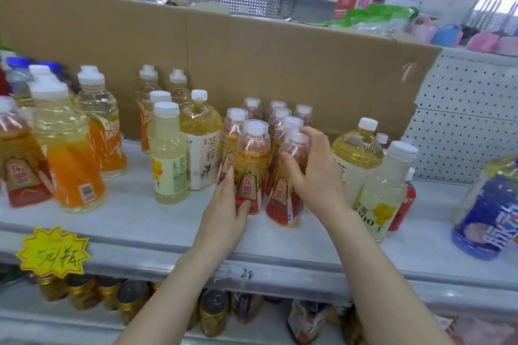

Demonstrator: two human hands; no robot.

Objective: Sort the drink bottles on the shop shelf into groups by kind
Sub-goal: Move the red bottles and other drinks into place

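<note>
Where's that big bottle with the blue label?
In the head view, the blue-labelled bottle stands at the far right of the shelf, near its front edge, with a pale yellow bottle to its left.

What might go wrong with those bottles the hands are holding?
The red-and-gold bottles stand packed tight, so nudging the front bottle in the left hand or its neighbour in the right hand might topple those behind. The right hand is close to the big tea bottle and could bump it. Both gripped bottles stand near the front edge of the shelf; a slip might drop them.
</note>
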